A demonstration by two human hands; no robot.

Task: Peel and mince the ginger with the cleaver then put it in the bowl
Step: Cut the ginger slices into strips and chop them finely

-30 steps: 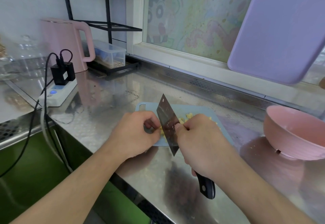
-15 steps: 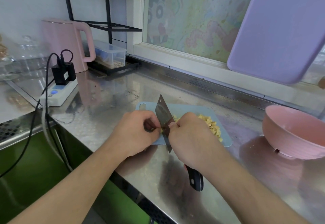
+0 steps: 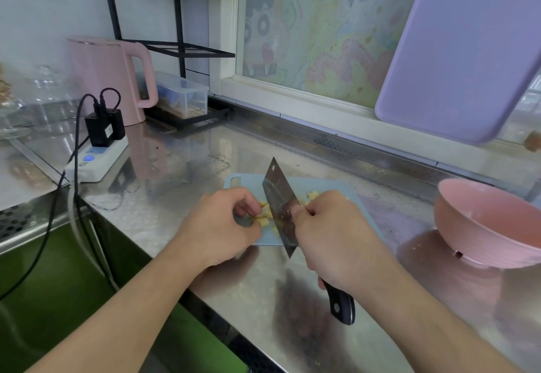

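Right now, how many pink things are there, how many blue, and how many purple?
Pink: 2, the kettle and the bowl.
Blue: 1, the small cutting board under the ginger.
Purple: 1, the big board leaning at the window.
Total: 4

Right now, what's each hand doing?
Left hand: fingers curled, pinching the ginger on the cutting board.
Right hand: gripping the cleaver.
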